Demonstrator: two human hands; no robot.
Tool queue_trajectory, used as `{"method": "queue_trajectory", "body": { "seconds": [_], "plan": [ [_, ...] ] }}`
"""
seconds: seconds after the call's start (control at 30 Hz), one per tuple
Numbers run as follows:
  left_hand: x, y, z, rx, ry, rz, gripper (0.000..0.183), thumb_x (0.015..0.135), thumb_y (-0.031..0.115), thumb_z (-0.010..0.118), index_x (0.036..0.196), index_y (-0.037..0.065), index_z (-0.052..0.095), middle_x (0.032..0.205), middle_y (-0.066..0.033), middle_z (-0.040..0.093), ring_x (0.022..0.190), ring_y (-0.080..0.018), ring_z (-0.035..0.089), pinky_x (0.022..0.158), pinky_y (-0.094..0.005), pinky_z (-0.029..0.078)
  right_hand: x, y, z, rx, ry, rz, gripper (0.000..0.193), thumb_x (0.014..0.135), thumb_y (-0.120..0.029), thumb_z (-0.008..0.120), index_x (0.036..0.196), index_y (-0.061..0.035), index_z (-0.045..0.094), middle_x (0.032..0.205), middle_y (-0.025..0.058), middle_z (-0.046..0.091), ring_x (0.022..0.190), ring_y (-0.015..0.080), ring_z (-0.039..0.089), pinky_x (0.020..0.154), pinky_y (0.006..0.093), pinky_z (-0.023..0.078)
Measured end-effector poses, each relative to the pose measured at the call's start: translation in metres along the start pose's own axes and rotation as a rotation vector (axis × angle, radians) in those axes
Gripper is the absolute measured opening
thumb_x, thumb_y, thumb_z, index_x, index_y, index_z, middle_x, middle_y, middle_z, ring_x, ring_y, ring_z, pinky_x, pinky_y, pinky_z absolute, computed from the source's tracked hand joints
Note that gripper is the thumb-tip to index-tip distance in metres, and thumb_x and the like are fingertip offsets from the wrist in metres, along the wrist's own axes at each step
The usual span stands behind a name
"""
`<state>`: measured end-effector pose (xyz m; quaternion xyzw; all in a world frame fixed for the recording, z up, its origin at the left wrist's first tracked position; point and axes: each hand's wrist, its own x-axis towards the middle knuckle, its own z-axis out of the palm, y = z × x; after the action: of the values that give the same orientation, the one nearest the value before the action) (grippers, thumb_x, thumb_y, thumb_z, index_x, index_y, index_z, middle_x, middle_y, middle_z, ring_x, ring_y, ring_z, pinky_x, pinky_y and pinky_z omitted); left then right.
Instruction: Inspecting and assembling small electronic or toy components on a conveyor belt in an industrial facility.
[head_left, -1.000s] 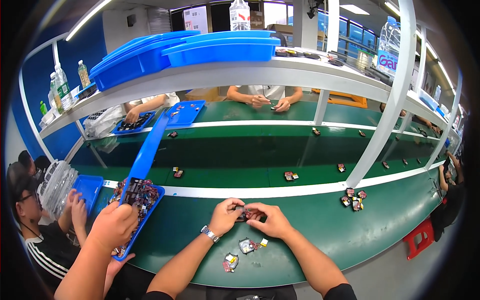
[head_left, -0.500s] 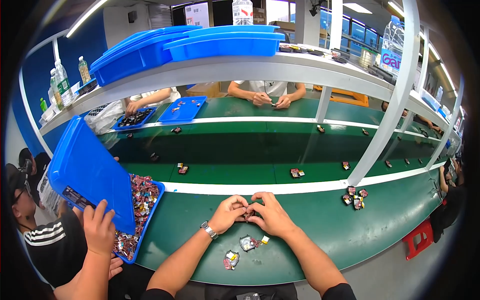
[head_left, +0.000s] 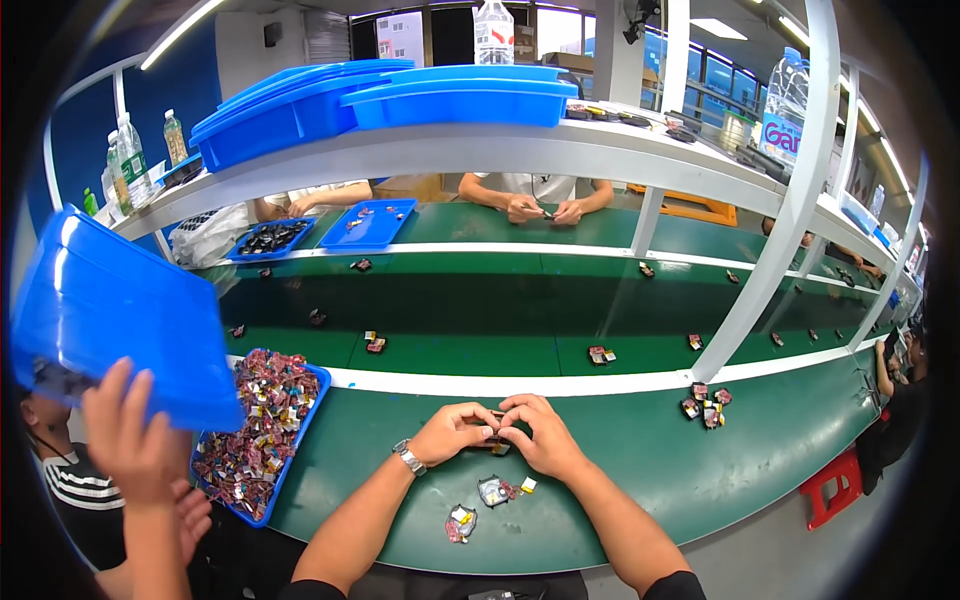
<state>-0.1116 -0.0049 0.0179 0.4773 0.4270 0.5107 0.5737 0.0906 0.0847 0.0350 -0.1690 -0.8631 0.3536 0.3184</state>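
My left hand (head_left: 450, 435), with a metal watch on its wrist, and my right hand (head_left: 545, 436) meet over the green bench. Between the fingertips of both sits a small dark electronic part (head_left: 497, 448), with a pale and yellowish bit showing below; the fingers hide most of it. Just nearer to me lie two loose electronic assemblies: one (head_left: 492, 490) with a clear-and-black shell and a red-and-white piece at its side, the other (head_left: 460, 523) with red, white and yellow bits.
Left, a blue tray (head_left: 314, 412) is heaped with red-and-white parts. Another person's hand (head_left: 135, 440) holds a tilted blue bin (head_left: 130, 310) beside it. More assemblies (head_left: 707, 406) cluster at right near a white post (head_left: 765, 220). Beyond the white rail (head_left: 450, 382), parts sit along a green belt.
The other person's blue bin has swung up and left, uncovering more of the heaped tray. My hands stay in about the same place, their fingers shifting slightly around the part.
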Motion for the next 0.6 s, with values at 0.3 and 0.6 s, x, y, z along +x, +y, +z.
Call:
{"method": "queue_trajectory", "body": {
  "seconds": [0.3, 0.6],
  "plan": [
    [0.005, -0.009, -0.003, -0.106, 0.047, -0.031, 0.012, 0.096, 0.009, 0.062, 0.104, 0.001, 0.060, 0.109, -0.0092, 0.065, 0.101, -0.0182, 0.065, 0.088, -0.0350, 0.058, 0.000, 0.006, 0.002, 0.084, 0.003, 0.002, 0.010, 0.086, -0.008, 0.070, 0.092, -0.0074, 0.061, 0.120, 0.0096, 0.060, 0.117, 0.0291, 0.054, 0.099, 0.0392, 0.045],
    [0.007, -0.012, 0.003, -0.234, 0.037, -0.032, 0.014, 0.097, 0.011, 0.060, 0.108, 0.003, 0.058, 0.111, -0.0105, 0.065, 0.101, -0.0197, 0.065, 0.088, -0.0382, 0.057, -0.002, 0.004, 0.005, 0.018, 0.017, -0.044, 0.013, 0.084, -0.012, 0.072, 0.095, -0.0067, 0.068, 0.121, 0.0095, 0.060, 0.116, 0.0285, 0.055, 0.097, 0.0390, 0.047]
  ]
}}
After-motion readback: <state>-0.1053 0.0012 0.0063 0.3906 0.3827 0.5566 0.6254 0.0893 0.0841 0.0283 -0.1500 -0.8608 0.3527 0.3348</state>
